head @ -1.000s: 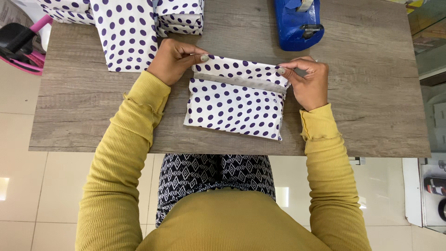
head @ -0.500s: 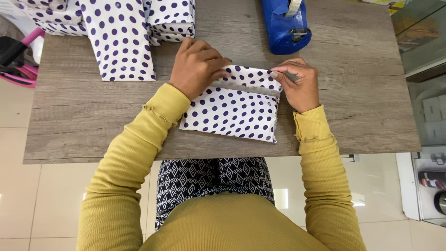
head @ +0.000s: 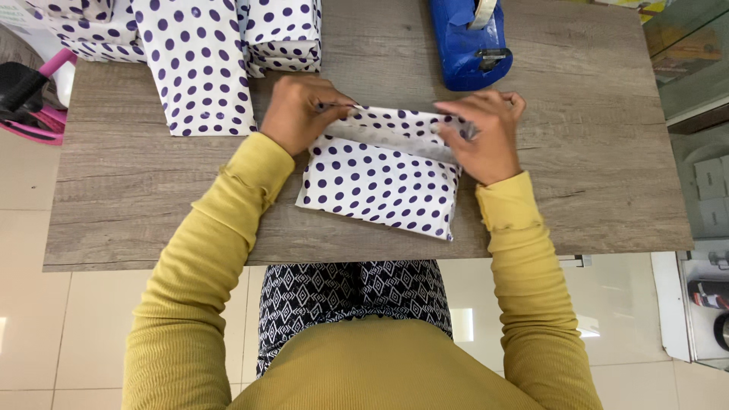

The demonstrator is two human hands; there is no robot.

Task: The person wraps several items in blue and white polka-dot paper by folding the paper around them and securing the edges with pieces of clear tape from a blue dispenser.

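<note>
A flat rectangular package wrapped in white paper with dark purple polka dots [head: 376, 186] lies near the front edge of a grey wood-grain table [head: 592, 175], slightly askew, its far edge folded over into a flap. The left hand [head: 300, 114] rests at the package's far left corner, fingers curled and pinched on the end of the flap. The right hand [head: 486, 137] sits at the far right corner, thumb and fingers pressed together on the flap's other end, holding it down against the package. Both arms wear ribbed mustard-yellow sleeves [head: 205, 250]. At the table's far left stands a cluster of other parcels in the same dotted wrap [head: 197, 64]: one long upright rectangle in front, with smaller stacked boxes behind and to its right, just beside the left hand but not touching it. A blue plastic tape dispenser [head: 467, 42] stands at the far edge, just beyond the right hand. Off the table's left end a pink and black object [head: 30, 106] is partly visible over the pale tiled floor [head: 76, 326].
</note>
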